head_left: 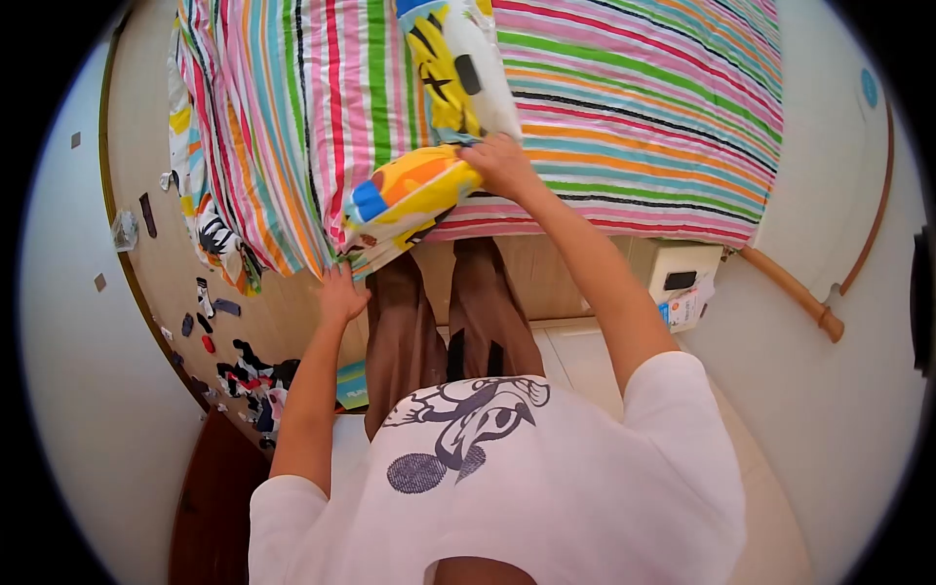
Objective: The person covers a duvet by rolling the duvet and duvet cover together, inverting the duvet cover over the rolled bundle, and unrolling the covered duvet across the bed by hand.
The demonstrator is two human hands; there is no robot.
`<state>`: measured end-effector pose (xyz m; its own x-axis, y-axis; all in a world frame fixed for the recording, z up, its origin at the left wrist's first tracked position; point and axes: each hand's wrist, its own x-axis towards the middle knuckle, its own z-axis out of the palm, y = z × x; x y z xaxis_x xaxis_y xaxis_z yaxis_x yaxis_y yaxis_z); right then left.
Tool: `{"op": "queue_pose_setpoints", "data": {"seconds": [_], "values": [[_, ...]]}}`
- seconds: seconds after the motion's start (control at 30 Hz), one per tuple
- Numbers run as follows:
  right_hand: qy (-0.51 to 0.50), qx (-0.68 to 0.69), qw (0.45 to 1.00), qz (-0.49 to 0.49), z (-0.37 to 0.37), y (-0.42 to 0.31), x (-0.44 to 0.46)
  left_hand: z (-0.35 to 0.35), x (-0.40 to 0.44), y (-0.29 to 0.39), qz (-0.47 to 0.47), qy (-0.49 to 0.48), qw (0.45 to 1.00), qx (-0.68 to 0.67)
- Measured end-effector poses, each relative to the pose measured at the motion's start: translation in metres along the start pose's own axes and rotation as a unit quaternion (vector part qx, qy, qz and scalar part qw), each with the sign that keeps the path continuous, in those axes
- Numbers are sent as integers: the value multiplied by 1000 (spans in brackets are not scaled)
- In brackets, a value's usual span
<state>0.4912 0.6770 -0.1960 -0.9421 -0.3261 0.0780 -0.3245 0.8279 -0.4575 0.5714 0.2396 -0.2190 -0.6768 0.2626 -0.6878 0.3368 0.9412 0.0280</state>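
Note:
A striped cover (pixel 634 117) in pink, green, orange and blue lies over the bed in front of me. One part of its edge is turned back, showing a yellow, white and blue printed side (pixel 409 190). My right hand (pixel 499 164) is closed on the printed fabric near the middle of the bed's front edge. Lower and to the left, my left hand (pixel 341 292) grips the corner of the striped and printed cover. Some fingers of both hands are hidden by the cloth.
Socks and dark clothes (pixel 258 380) lie scattered on the floor at the left. A phone (pixel 681 281) rests on a white box at the bed's right corner. A wooden rail (pixel 795 292) stands further right. A dark red wooden piece (pixel 219 497) is at lower left.

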Motion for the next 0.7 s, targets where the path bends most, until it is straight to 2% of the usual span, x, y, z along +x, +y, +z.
{"op": "queue_pose_setpoints", "data": {"seconds": [0.03, 0.1, 0.17, 0.2, 0.23, 0.27, 0.33, 0.4, 0.47, 0.53, 0.63, 0.7], "values": [[44, -13, 999, 12, -18, 21, -36, -34, -3, 27, -28, -26, 999, -10], [31, -57, 994, 90, -43, 51, -94, -22, 18, 47, 18, 34, 992, -117], [-85, -87, 975, 188, -36, 85, -143, -29, 43, 81, 51, 94, 974, -199], [-140, -101, 956, 235, -34, 97, -156, -46, 51, 108, 32, 137, 959, -247], [-211, -114, 940, 242, -38, 101, -161, -66, 57, 136, 11, 178, 939, -294], [-172, -88, 951, 241, -41, 100, -161, -84, 63, 164, -10, 219, 914, -340], [-95, -32, 967, 234, -42, 91, -144, -109, 77, 217, 31, 345, 876, -334], [81, 7, 980, 183, -48, 68, -107, -113, 85, 265, 46, 273, 879, -388], [49, 42, 975, 212, -37, 49, -75, -95, 83, 303, 46, 99, 889, -444], [-24, 53, 949, 311, -32, 19, -42, -69, 79, 326, 109, -145, 822, -540], [-129, -9, 861, 492, -15, 8, -13, -37, 56, 356, 219, 58, 890, -396], [-170, 5, 830, 531, 15, 34, -19, -23, 59, 352, 222, 14, 878, -424]]}}
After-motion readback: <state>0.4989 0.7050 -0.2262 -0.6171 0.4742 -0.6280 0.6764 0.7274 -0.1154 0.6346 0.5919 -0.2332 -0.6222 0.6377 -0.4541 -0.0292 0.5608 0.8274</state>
